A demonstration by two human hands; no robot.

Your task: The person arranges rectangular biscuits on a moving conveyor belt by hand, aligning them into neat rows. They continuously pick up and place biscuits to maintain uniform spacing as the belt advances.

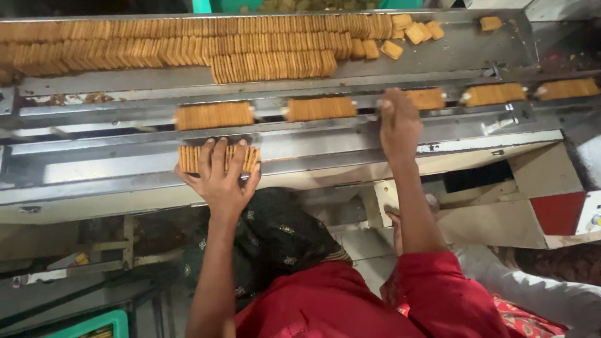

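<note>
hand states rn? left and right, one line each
Left hand: fingers spread, grip closed over a stack of biscuits on the metal ledge.
Right hand: reaching to the conveyor channel; grip cannot be told, fingertips hidden.

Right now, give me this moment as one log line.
left hand: gripping biscuit stack on metal ledge | right hand: on conveyor channel beside biscuit batch

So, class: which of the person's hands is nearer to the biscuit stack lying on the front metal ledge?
Left. The left hand lies on that biscuit stack, fingers spread over it. The right hand is far off to its right, up at the conveyor channel.
</note>
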